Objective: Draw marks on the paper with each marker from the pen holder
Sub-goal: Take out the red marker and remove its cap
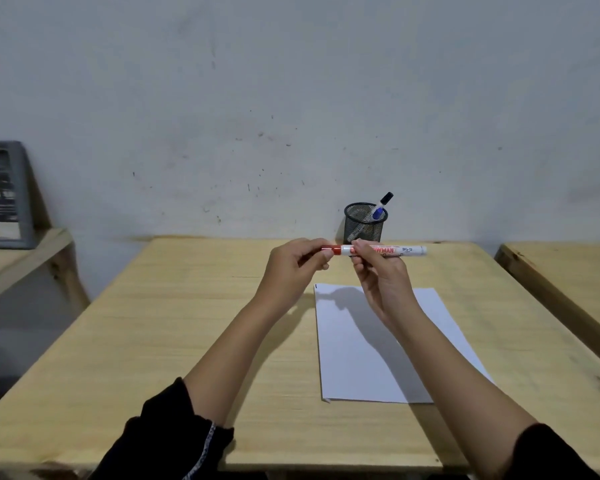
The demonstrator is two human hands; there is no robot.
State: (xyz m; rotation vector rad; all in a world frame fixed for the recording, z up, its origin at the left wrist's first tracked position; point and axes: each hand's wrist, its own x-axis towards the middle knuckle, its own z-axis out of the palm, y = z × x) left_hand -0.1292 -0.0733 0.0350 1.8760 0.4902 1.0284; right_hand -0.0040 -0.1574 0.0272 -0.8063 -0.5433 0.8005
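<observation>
Hiding part of the barrel's print, the right hand (378,271) grips a red whiteboard marker (378,250) mid-barrel — held level above the table (187,306), between the mesh pen holder (363,226) at the far edge and the paper (361,358). The left hand (295,268) pinches its red cap (331,250).

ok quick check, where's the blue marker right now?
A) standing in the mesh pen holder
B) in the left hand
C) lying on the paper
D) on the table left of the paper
A: the blue marker leans inside the mesh pen holder at the back of the table, while the left hand and right hand grip the red marker above the paper.
</observation>
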